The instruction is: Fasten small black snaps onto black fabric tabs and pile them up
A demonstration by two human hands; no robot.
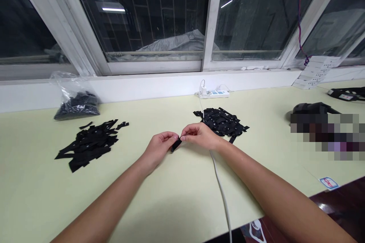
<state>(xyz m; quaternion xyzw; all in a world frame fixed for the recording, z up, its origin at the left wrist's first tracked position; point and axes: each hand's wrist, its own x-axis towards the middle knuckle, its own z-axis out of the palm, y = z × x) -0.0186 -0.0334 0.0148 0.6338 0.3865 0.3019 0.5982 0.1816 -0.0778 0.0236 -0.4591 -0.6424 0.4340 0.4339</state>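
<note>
While both hands meet over the middle of the pale table (176, 193), the head camera shows the left hand (159, 148) and the right hand (199, 136) each closed in a fingertip pinch on one small black strip (176, 144), held just above the tabletop between them. A heap of like strips (221, 122) lies just beyond the right hand, and a second heap (88, 144) lies well off to the left, near a clear bag (75, 100) of more black pieces.

A white cable (221, 190) runs from the power strip (214, 93) by the window under the right wrist; a sweep of that forearm could likely snag it and drag it through the near heap. The strip is small and held only at its ends, so it might slip free and drop.

No writing can be read: the white cards (316, 71) at the sill and the sticker (329, 182) at the table edge are too small, and a patch on the right is blurred.
</note>
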